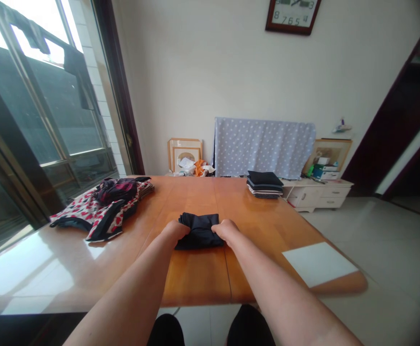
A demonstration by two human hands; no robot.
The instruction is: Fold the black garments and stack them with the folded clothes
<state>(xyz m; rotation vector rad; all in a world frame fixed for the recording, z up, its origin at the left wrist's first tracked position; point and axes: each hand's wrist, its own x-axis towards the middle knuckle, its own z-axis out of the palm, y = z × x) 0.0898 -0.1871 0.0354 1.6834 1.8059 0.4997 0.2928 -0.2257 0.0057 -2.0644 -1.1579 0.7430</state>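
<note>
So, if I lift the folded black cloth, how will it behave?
The black cloth is probably floppy: its edges look soft beside the left hand and right hand. It is likely light, and may fall open if lifted, since nothing holds the folds.

Patterned garment (83, 214) left of left hand (175, 231)

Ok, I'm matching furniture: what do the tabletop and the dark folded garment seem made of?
The tabletop looks like glossy varnished wood; plank seams and window glare show it. The dark folded garment looks like soft matte fabric, fibre unclear.
</note>
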